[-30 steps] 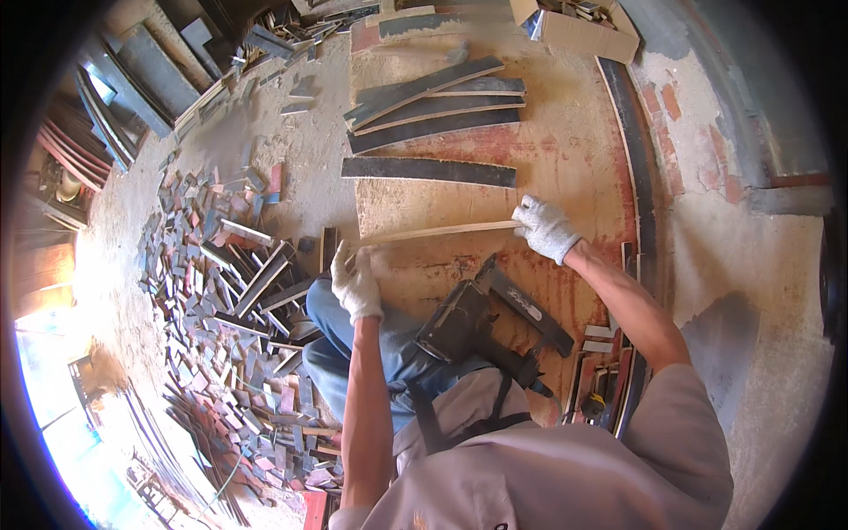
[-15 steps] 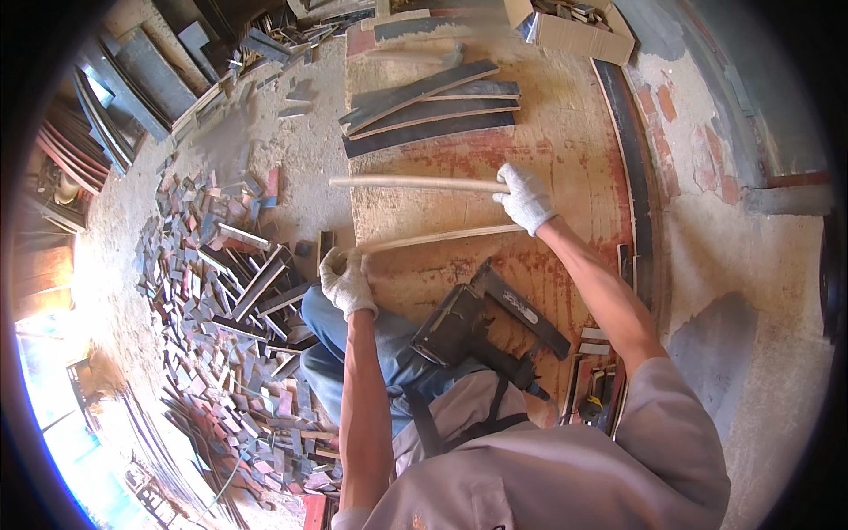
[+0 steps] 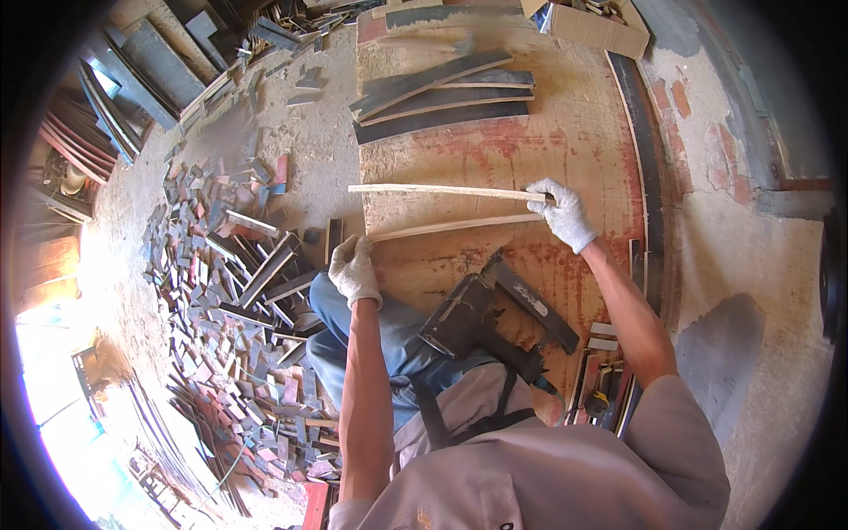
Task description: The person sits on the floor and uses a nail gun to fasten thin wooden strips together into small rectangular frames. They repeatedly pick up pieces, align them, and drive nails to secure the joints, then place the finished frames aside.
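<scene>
My right hand (image 3: 565,215), in a white knitted glove, is closed around the right end of a thin, slightly curved wooden strip (image 3: 450,191). The strip's other end points left above the plywood board. My left hand (image 3: 355,271), gloved too, is closed at the left end of a second wooden strip (image 3: 455,227). This one runs rightward, roughly alongside the first and nearer to me, its far end close to my right hand. A dark nail gun (image 3: 481,322) lies near my lap, right of my left forearm.
Several dark-faced curved boards (image 3: 442,102) lie stacked farther off on the plywood board (image 3: 503,159). Heaped offcuts (image 3: 238,353) cover the floor to the left. A cardboard box (image 3: 601,31) of scraps is at the far right. A tape measure (image 3: 598,402) sits right of the nail gun.
The upper strip has turned in my right hand and now shows a paler, layered edge. Both hands appear shifted slightly rightward, as does the whole scene.
</scene>
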### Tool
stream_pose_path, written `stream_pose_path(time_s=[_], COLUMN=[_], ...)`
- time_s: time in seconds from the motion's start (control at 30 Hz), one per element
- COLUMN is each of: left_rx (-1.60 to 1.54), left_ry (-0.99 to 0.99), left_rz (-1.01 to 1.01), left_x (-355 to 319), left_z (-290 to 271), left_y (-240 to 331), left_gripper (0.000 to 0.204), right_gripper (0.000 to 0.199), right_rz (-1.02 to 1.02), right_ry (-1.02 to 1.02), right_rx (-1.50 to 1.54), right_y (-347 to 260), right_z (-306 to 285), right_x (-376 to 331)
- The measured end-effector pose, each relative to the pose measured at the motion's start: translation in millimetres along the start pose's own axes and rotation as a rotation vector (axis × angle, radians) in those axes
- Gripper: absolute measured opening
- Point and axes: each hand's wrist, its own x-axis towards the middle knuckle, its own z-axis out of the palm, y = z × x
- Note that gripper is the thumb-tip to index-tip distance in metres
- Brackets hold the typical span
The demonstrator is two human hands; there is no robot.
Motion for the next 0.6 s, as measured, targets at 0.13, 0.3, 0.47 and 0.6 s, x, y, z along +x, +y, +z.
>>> stream_pose_path(time_s=[0.13,0.3,0.47,0.6], left_rx=[0.129,0.114,0.265,0.290], left_ry=[-0.023,-0.126,-0.212,-0.243], left_rz=[0.053,0.061,0.156,0.181], left_x=[-1.0,-8.2,9.7,9.6], left_z=[-6.5,3.8,-1.5,1.2], left_y=[-12.9,19.4,18.9,16.1], left_gripper=[0.033,0.064,0.076,0.069], right_gripper=[0.022,0.025,0.026,0.026], right_rz=[0.035,0.140,0.108,0.111], right_ry=[-0.118,-0.136,-0.157,-0.150], right_rx=[-0.287,-0.271,-0.316,-0.265], right_y=[7.1,41.1,46.1,43.4], right_z=[-15.5,-25.1,-22.2,-28.4], right_x=[21.4,26.3,30.1,23.5])
